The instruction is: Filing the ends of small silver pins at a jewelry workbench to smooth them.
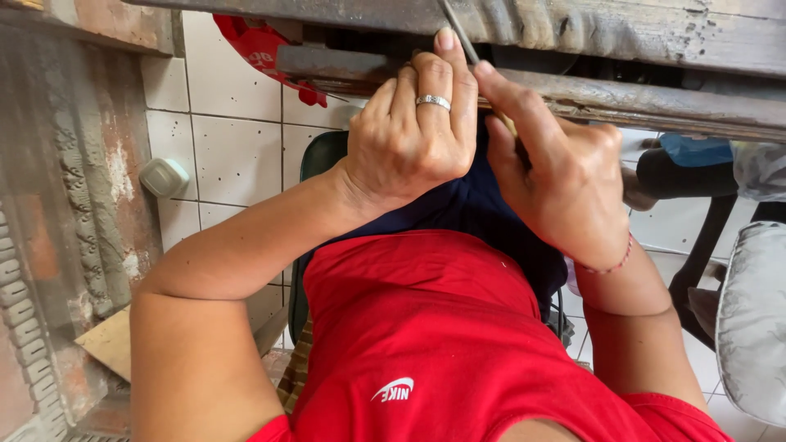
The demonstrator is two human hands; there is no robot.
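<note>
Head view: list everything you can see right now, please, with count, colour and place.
Weathered carved wooden beam: one, brown-grey, across the top.
Thin metal tool: one, grey, between both hands at the beam.
Carved wooden panel: one, reddish-brown, left edge.
White floor tiles: many, below.
Small round white object: one, on the tiles at left.
Dark green chair: one, under the person.
Silver ring: one, on the left hand.
Left hand: on the tool.
Right hand: gripping the tool.
</note>
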